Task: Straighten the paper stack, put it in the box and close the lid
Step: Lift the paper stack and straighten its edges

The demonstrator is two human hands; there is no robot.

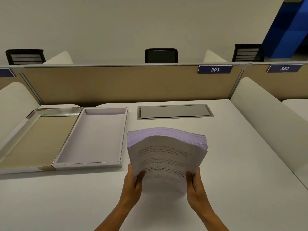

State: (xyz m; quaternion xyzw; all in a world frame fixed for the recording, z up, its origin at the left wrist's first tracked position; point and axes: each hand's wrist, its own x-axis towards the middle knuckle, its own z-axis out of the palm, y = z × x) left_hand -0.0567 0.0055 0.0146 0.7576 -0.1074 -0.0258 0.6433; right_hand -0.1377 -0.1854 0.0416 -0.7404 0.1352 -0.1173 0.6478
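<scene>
A thick stack of printed paper [166,154] stands upright on its lower edge on the white desk, bowed, with its top sheets fanned unevenly. My left hand [134,180] grips its lower left side and my right hand [194,182] grips its lower right side. To the left lies the open box: the empty white tray [93,139] next to the stack, and the lid [38,139] with a gold inner face hinged flat at its far left.
A grey cable hatch [175,111] is set into the white desk [233,164] behind the stack. A beige partition [116,84] closes the back, white side dividers flank the desk, and black chairs stand beyond.
</scene>
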